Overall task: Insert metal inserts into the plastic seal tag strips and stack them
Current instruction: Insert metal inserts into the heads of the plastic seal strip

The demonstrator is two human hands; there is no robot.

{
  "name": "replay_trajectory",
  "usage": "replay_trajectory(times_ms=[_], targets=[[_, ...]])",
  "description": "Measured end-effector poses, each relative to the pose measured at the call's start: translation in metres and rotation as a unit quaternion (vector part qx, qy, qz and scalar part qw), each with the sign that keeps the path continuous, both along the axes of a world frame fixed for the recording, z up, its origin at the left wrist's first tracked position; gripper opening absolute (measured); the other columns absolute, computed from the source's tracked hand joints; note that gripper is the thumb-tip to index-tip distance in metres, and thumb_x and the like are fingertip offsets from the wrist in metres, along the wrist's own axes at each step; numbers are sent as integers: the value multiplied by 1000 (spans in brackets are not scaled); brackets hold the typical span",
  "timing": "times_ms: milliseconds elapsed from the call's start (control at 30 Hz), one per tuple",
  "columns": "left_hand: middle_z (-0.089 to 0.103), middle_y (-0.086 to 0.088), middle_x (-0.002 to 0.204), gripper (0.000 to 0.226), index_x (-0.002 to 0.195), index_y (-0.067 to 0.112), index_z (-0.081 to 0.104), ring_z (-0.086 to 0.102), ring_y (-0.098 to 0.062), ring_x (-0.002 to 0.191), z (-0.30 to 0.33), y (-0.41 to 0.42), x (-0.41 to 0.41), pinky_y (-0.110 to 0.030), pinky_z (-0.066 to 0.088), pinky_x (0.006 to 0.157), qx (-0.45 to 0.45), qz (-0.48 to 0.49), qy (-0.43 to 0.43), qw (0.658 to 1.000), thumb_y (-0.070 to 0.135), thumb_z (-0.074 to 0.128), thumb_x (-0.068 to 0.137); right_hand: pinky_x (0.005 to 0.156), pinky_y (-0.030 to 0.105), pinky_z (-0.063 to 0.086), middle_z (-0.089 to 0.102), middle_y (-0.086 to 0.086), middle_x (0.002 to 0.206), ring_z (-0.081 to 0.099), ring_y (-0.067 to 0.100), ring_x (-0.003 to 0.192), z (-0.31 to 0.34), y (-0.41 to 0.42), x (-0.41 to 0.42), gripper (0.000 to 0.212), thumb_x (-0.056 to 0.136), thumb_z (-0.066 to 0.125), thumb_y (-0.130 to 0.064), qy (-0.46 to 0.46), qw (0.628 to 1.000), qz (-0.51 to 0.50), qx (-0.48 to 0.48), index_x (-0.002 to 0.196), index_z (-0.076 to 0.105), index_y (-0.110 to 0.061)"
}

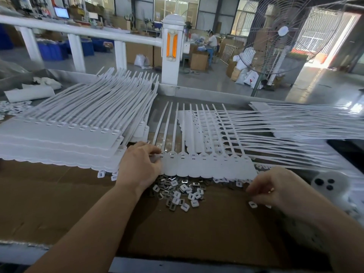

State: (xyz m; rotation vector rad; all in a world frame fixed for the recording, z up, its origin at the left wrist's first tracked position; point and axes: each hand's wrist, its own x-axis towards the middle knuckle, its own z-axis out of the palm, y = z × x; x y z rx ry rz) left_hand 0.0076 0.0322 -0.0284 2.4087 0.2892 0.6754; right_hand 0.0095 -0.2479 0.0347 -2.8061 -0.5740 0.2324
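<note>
A white strip of joined seal tags (208,166) lies flat in front of me, tails pointing away. My left hand (139,164) rests on its left end, fingers pressing the first tag head. My right hand (275,190) hovers at the strip's right corner, fingertips pinched on a small white insert (252,204). A loose pile of metal and white inserts (181,194) lies on the cardboard (59,203) just below the strip. A tall stack of tag strips (65,134) sits to the left. More strips (295,125) fan out at the right.
A white railing (78,30) and post (172,50) run behind the table. A standing fan (279,34) is at the back right. A white object with black dots (327,182) lies by my right hand. A person sits at a far bench.
</note>
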Motion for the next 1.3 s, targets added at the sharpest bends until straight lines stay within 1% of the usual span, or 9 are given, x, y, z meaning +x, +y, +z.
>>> replay_trajectory(times_ms=[200,300,367,533,633,700,867,1067,1300], targets=[[52,8,96,23,104,16,68,51,-8,88,0,0,-1,-15,36,80,-7,-1,-2,1000,14,66,81,75,14,42,56,-19,82,53,-2,79,-6,-3,-1,25,76,74,-35,-6,999,8,-43,64,55,-46],[48,10,98,25,105,18,67,49,-4,83,0,1,-1,-6,34,72,-21,3,0,1000,15,67,81,72,16,42,56,-17,81,51,-1,79,-5,0,-2,23,77,73,-34,-9,999,7,-47,65,54,-41],[47,11,100,26,106,19,66,49,-2,81,1,2,-1,-3,33,66,-33,7,-1,999,14,68,80,67,13,40,57,-16,80,53,-2,78,-4,11,-2,22,78,72,-31,-29,1000,6,-7,67,54,-39],[45,10,102,32,108,18,65,50,-5,83,3,4,-1,-9,34,77,-61,14,-6,998,7,66,79,74,8,42,63,-16,86,57,-4,81,-9,73,6,15,85,65,-19,-73,982,32,173,80,62,-33],[46,8,102,35,109,17,64,51,-7,85,3,6,-1,-13,36,81,-82,18,-8,996,1,62,78,81,14,48,66,-8,92,60,2,81,-15,118,16,9,88,62,-16,-108,968,46,222,93,68,-19],[46,8,101,37,110,16,63,50,-7,86,3,7,0,-12,36,82,-89,25,-11,996,-1,59,78,80,20,50,67,-5,90,59,5,81,-19,143,23,9,88,61,-13,-133,962,60,230,93,69,-16],[49,5,105,37,112,13,62,50,-6,89,0,9,2,-10,35,83,-108,27,-19,994,-5,56,80,78,35,50,67,3,90,60,20,86,-30,184,38,14,87,56,-8,-154,969,70,180,89,69,-13],[52,3,107,37,110,13,60,53,-11,96,1,8,2,-14,36,85,-129,35,-28,991,-8,48,82,73,29,46,63,4,96,58,22,90,-36,201,46,15,89,54,-17,-184,976,67,98,97,66,-14],[48,8,102,35,109,15,59,47,-6,87,0,8,4,-6,30,77,-123,44,-23,991,-6,51,82,64,25,37,60,2,93,57,20,85,-35,204,45,15,86,53,-11,-208,972,91,61,93,66,-14]])
